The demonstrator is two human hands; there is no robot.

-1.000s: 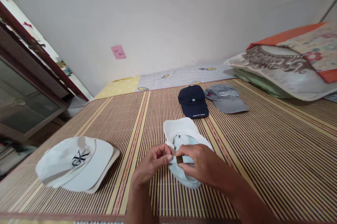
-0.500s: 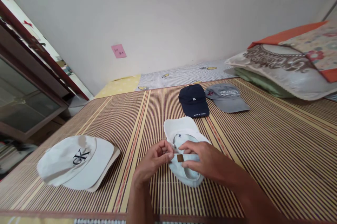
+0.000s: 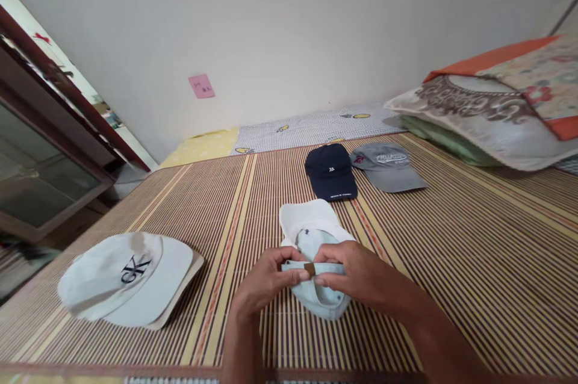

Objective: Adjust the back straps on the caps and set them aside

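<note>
A pale blue baseball cap (image 3: 332, 309) with a white brim (image 3: 307, 215) lies on the striped mat, its inside turned up and the brim pointing away from me. Across its back opening runs an adjuster strap (image 3: 330, 268) with a small brown buckle (image 3: 309, 268). My left hand (image 3: 271, 278) is closed, thumb and forefinger pinching the strap just left of the buckle. On the other side my right hand (image 3: 361, 272) pinches the strap between thumb and fingers, close to the buckle.
White caps (image 3: 130, 278), stacked, lie at the left. A navy cap (image 3: 331, 170) and a grey cap (image 3: 389, 167) sit side by side farther back. Cushions (image 3: 478, 113) rest at the right rear of the mat (image 3: 217, 203), near the wall.
My left hand has shifted right along the strap and now grips it beside the buckle. Both hands are closer together, and the strap looks straighter.
</note>
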